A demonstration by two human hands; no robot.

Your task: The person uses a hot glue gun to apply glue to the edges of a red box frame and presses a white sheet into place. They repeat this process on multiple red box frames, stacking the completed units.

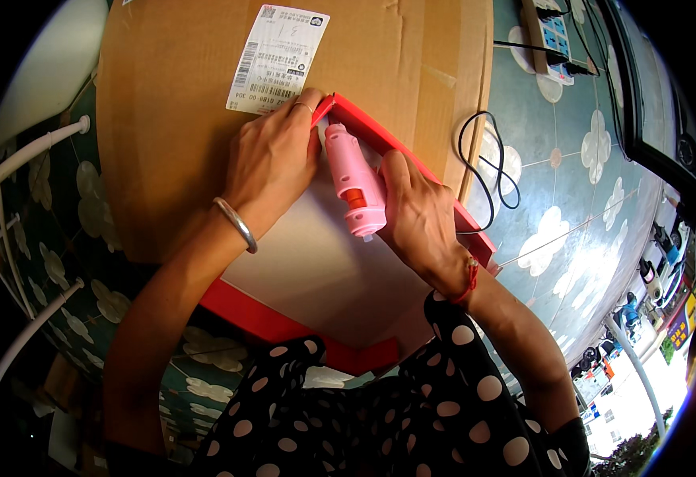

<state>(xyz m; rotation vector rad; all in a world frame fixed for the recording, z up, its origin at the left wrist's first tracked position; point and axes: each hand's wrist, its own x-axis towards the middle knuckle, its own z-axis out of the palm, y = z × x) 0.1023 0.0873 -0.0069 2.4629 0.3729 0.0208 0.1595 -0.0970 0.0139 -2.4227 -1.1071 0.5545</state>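
Note:
A shallow red-walled cardboard tray with a pale inner base (284, 266) lies tilted between my forearms, partly over my lap. My left hand (275, 151) closes on its far corner, the fingers pinching the red wall there. In my right hand (418, 208) is a pink hot glue gun (353, 179) with an orange-red part near its rear and a clear stub poking from the end. Its front points at that far corner inside the tray. My right fingers are mostly hidden behind the gun, and the nozzle tip is hard to make out.
Under the tray is a big brown cardboard box (165, 159) with a white printed label (279, 56). A thin black cord (461, 143) loops off its right edge. On the patterned floor (555, 191) sits a power strip (553, 40) with plugs. White tubular legs (34, 155) stand at left.

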